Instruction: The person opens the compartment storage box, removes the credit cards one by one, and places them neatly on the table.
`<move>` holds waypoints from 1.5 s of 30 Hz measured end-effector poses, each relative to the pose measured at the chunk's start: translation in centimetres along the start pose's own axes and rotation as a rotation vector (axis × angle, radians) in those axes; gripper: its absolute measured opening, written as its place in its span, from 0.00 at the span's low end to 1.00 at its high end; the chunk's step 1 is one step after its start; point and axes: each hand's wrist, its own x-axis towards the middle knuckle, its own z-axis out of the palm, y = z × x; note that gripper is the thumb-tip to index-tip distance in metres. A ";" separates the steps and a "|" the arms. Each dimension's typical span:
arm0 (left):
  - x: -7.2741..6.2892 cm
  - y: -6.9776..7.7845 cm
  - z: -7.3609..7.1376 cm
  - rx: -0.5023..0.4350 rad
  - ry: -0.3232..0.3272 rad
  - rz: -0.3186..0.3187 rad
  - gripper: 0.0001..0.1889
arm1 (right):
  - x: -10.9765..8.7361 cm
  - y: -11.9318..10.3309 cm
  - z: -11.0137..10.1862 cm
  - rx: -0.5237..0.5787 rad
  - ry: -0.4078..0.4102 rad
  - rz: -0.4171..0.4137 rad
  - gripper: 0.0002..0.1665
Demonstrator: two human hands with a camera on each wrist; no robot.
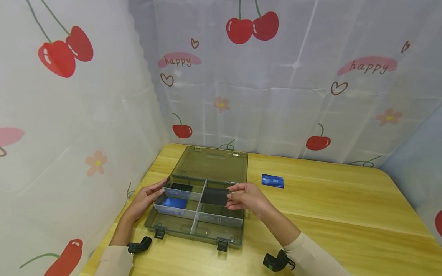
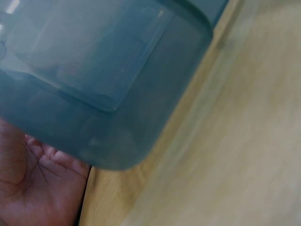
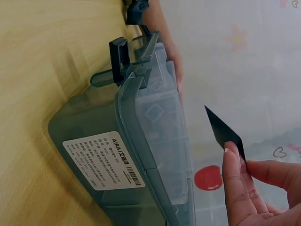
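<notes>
A translucent grey-green plastic storage box (image 1: 172,229) lies on the table with its lid (image 1: 210,164) folded back, its inside split by pale dividers (image 1: 219,219). My left hand (image 1: 146,197) grips the box's left edge; in the left wrist view its palm (image 2: 42,188) shows beside the box, the fingertips hidden. A dark card (image 1: 213,196) is pinched between thumb and fingers of my right hand (image 1: 248,197), over the right-hand compartments. In the right wrist view that card (image 3: 225,132) is tilted, above the rim. A black card (image 1: 181,187) and a blue card (image 1: 174,203) lie in left compartments.
To the right of the box, a blue card (image 1: 272,181) marked VIP lies on the wooden table (image 1: 331,214). Two black latches (image 1: 222,245) stick out at the box's front. Cherry-printed curtains (image 1: 262,96) close off the back and sides.
</notes>
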 end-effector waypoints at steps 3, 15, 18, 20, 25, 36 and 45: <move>-0.1 0.0 0.0 0.007 -0.002 -0.005 0.29 | -0.1 0.0 -0.2 -0.004 0.010 -0.008 0.22; -0.3 0.1 0.2 0.006 0.012 -0.035 0.29 | -0.6 0.5 -1.4 0.007 0.062 -0.026 0.22; -0.2 0.1 0.2 0.012 0.016 -0.038 0.29 | -0.8 0.5 -1.7 0.016 0.076 -0.038 0.23; -0.2 0.1 0.2 0.014 0.014 -0.040 0.29 | -0.9 0.5 -2.0 0.023 0.088 -0.047 0.24; -0.1 0.1 0.2 0.013 0.008 -0.040 0.29 | -1.3 0.4 -2.8 0.016 0.109 -0.068 0.25; 0.0 0.1 0.0 0.041 0.018 -0.051 0.29 | -1.9 0.3 -4.2 0.009 0.160 -0.076 0.26; -0.2 0.2 0.1 0.030 0.016 -0.037 0.28 | -2.0 0.4 -5.4 0.022 0.160 -0.099 0.27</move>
